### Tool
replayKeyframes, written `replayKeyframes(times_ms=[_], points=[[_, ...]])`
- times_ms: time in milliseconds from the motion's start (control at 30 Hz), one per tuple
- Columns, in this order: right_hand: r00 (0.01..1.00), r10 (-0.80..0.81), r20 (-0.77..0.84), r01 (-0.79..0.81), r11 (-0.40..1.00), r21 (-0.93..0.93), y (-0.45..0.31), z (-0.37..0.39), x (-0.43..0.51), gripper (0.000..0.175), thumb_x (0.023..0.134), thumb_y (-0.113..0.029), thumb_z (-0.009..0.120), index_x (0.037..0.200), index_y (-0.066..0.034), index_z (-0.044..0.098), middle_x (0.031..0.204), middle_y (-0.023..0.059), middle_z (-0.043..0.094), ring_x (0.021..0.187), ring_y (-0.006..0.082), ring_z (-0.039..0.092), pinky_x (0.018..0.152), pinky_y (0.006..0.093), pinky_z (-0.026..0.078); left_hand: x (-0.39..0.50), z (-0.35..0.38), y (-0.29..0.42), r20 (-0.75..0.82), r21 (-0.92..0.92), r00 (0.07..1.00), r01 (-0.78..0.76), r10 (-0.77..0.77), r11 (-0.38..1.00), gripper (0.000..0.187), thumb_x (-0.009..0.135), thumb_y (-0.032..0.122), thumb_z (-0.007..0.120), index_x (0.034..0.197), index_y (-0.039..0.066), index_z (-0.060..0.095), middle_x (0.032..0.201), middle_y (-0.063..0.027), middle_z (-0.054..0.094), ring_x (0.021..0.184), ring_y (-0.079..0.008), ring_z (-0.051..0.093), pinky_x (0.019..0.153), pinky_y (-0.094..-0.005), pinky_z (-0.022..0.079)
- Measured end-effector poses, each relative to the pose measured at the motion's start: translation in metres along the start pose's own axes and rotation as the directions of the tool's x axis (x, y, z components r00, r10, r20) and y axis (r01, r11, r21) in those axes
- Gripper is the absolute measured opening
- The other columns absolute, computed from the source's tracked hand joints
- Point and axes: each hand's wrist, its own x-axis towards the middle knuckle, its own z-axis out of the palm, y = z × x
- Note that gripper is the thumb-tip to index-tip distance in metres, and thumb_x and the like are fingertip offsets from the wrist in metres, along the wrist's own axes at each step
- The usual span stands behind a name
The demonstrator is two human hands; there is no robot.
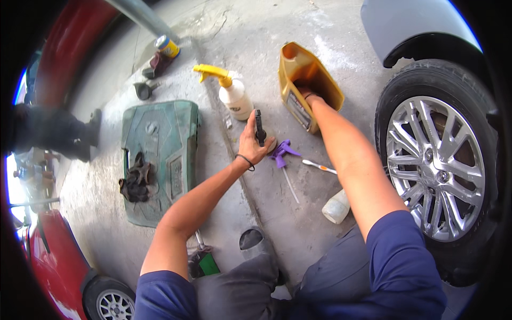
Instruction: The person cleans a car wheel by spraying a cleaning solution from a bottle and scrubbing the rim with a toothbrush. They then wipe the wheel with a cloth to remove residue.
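Observation:
My left hand (254, 140) is closed around a spray bottle with a black trigger head (260, 128), which stands upright on the concrete floor. My right hand (308, 94) reaches into a cut-open amber plastic jug (294, 76); its fingers are hidden inside. Left of the jug stands a white spray bottle with a yellow trigger head (236, 96). A purple trigger sprayer with its dip tube (282, 154) lies loose near my left hand. Beside it are a white and orange toothbrush (320, 167) and a whitish plastic bottle (337, 207) lying on its side.
A green plastic tool case (160, 120) lies at left, with dark gloves (138, 180) on it. A car wheel (436, 164) stands close at right. Further off are a yellow and blue can (168, 47), a red car (58, 248) and a person's dark-clothed legs (60, 132).

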Motion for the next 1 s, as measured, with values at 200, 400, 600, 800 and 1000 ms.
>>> replayKeyframes(times_ms=[200, 400, 600, 800, 1000], points=[[0.987, 0.066, -0.148, -0.062, 0.998, 0.029, -0.007, -0.018, -0.032, 0.039, 0.090, -0.029, 0.071, 0.120, -0.0049, 0.076, 0.122, 0.0273, 0.072, 0.119, 0.0415, 0.069, 0.099, 0.0474, 0.055, -0.030, -0.028, -0.015, -0.038, -0.064, 0.994, 0.104, -0.106, 0.993, 0.098, 0.081, 0.019, 0.087, 0.162, 0.009, 0.034, 0.150, -0.0222, 0.056, 0.138, -0.0353, 0.055, 0.111, -0.0482, 0.048], [0.931, -0.109, -0.349, 0.050, 0.984, -0.173, -0.034, -0.057, -0.120, 0.039, 0.093, -0.019, 0.064, 0.130, -0.0230, 0.075, 0.109, 0.0238, 0.076, 0.106, 0.0425, 0.073, 0.094, 0.0513, 0.059, -0.104, -0.025, -0.003, -0.024, 0.020, 0.914, 0.405, -0.404, 0.914, 0.064, 0.082, 0.006, 0.074, 0.142, 0.003, 0.053, 0.114, -0.0114, 0.064, 0.105, -0.0232, 0.063, 0.091, -0.0382, 0.054], [0.833, -0.240, -0.498, 0.116, 0.956, -0.268, -0.038, -0.068, -0.145, 0.026, 0.086, -0.016, 0.068, 0.109, -0.0199, 0.080, 0.098, 0.0144, 0.079, 0.099, 0.0355, 0.076, 0.087, 0.0484, 0.061, -0.121, 0.005, 0.043, 0.511, -0.041, 0.681, 0.629, -0.525, 0.776, 0.025, 0.086, 0.004, 0.068, 0.111, -0.002, 0.068, 0.086, -0.0029, 0.065, 0.080, -0.0130, 0.065, 0.075, -0.0274, 0.055], [0.605, -0.408, -0.684, 0.280, 0.913, -0.297, -0.021, -0.080, -0.163, 0.028, 0.083, -0.011, 0.065, 0.103, -0.0214, 0.082, 0.095, 0.0131, 0.079, 0.092, 0.0328, 0.076, 0.084, 0.0446, 0.061, -0.047, 0.047, 0.100, 0.484, -0.423, 0.849, 0.439, -0.212, 0.793, 0.020, 0.090, 0.007, 0.067, 0.108, -0.001, 0.071, 0.080, -0.0024, 0.070, 0.071, -0.0094, 0.065, 0.069, -0.0280, 0.055], [0.636, -0.190, -0.748, 0.398, 0.911, 0.108, -0.008, -0.100, -0.178, 0.022, 0.088, 0.000, 0.071, 0.106, -0.0090, 0.081, 0.087, 0.0079, 0.078, 0.079, 0.0139, 0.072, 0.077, 0.0294, 0.057, -0.014, 0.078, 0.142, 0.420, -0.622, 0.906, 0.334, -0.058, 0.709, 0.027, 0.090, 0.011, 0.068, 0.114, -0.002, 0.069, 0.092, -0.0034, 0.067, 0.081, -0.0107, 0.065, 0.070, -0.0276, 0.056]])
